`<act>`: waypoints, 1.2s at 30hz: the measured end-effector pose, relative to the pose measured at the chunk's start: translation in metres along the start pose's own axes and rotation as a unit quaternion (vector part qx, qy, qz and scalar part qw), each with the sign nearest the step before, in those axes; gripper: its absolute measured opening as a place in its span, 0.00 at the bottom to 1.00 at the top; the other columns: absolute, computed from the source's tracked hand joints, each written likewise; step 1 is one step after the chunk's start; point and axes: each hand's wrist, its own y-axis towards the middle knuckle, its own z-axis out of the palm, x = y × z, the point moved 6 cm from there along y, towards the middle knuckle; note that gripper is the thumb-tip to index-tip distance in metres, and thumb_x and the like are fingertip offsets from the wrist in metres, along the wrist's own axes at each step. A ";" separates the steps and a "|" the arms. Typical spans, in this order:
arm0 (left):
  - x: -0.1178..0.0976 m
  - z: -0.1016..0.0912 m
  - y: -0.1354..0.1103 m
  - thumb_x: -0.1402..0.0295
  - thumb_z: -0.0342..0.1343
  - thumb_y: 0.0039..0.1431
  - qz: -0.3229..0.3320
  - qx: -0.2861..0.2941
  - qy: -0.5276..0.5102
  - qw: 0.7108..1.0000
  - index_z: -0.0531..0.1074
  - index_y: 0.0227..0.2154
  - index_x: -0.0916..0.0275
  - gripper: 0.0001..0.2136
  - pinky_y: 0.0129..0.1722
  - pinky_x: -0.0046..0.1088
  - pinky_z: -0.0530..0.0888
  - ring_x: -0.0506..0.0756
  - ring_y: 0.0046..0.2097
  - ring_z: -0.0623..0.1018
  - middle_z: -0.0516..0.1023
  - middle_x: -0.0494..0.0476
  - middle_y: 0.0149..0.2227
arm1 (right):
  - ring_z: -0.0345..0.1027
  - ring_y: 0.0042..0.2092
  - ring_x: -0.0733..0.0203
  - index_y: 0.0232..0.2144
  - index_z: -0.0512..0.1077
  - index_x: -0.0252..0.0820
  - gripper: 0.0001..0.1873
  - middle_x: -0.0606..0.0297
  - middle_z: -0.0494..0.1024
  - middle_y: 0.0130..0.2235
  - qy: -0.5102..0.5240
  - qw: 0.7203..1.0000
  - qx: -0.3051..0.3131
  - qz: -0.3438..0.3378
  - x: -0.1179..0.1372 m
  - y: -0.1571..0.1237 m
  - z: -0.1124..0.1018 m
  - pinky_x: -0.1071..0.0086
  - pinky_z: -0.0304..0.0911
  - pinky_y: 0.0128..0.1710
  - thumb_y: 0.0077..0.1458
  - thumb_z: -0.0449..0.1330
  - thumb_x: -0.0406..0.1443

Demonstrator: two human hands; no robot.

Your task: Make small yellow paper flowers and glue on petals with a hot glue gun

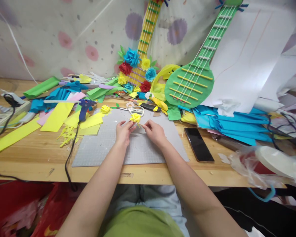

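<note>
Left fingers (129, 124) holding yellow flower (135, 117), right fingers (146, 126) pinching its thin tail (139, 124), grey mat (145, 149) below, scissors (131, 109) behind

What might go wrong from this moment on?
The blue glue gun seems to lie among the yellow paper pieces; if hot, it might mark them. Its cord hangs over the front edge of the table near the left forearm, which could snag it. A hard pinch by the left hand might crush the small yellow flower.

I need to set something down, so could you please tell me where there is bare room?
The table is bare between the long yellow strip and the glue gun's cord; the grey mat is mostly bare between the forearms. Scissors and coloured paper crowd the area behind the held yellow flower.
</note>
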 end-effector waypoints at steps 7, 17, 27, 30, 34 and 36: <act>-0.007 0.002 -0.001 0.81 0.57 0.44 0.064 -0.002 0.061 0.996 0.55 0.33 0.62 0.18 0.27 0.25 0.73 0.52 0.30 0.77 0.74 0.52 0.27 | 0.65 0.30 0.64 0.30 0.69 0.44 0.09 0.67 0.76 0.30 -0.007 1.000 0.015 -0.002 0.000 0.000 -0.001 0.73 0.52 0.29 0.54 0.52 0.41; -0.011 0.003 -0.002 0.79 0.57 0.43 0.089 0.002 0.095 0.991 0.55 0.32 0.61 0.17 0.25 0.25 0.72 0.51 0.30 0.77 0.73 0.51 0.28 | 0.68 0.33 0.62 0.33 0.68 0.45 0.10 0.66 0.76 0.32 -0.060 0.998 0.011 -0.027 0.002 -0.003 0.001 0.72 0.52 0.30 0.57 0.50 0.42; -0.008 0.005 0.000 0.78 0.55 0.43 0.053 0.025 0.099 0.993 0.57 0.33 0.62 0.15 0.25 0.25 0.72 0.51 0.31 0.76 0.72 0.52 0.30 | 0.67 0.32 0.63 0.31 0.67 0.46 0.08 0.69 0.76 0.32 -0.035 0.999 -0.001 -0.028 -0.003 -0.005 0.002 0.72 0.53 0.30 0.55 0.52 0.42; -0.006 0.005 0.001 0.78 0.53 0.45 0.050 0.021 0.104 0.993 0.58 0.33 0.63 0.13 0.24 0.24 0.72 0.51 0.31 0.76 0.72 0.54 0.30 | 0.67 0.32 0.63 0.31 0.67 0.46 0.08 0.68 0.76 0.32 -0.025 0.999 0.000 -0.025 -0.002 -0.006 0.002 0.72 0.53 0.30 0.55 0.52 0.42; -0.007 0.005 0.001 0.78 0.54 0.44 0.076 0.006 0.125 0.989 0.58 0.33 0.62 0.13 0.24 0.24 0.72 0.51 0.32 0.76 0.71 0.53 0.31 | 0.67 0.32 0.62 0.31 0.67 0.46 0.08 0.68 0.76 0.31 -0.027 0.999 -0.002 -0.024 0.000 -0.007 0.004 0.71 0.54 0.30 0.55 0.51 0.41; -0.007 0.005 0.002 0.79 0.54 0.44 0.080 0.001 0.129 0.988 0.58 0.33 0.62 0.14 0.25 0.24 0.72 0.51 0.31 0.76 0.71 0.52 0.30 | 0.67 0.32 0.62 0.31 0.67 0.46 0.08 0.68 0.75 0.31 -0.027 0.999 -0.006 -0.018 -0.001 -0.008 0.005 0.71 0.54 0.30 0.55 0.51 0.41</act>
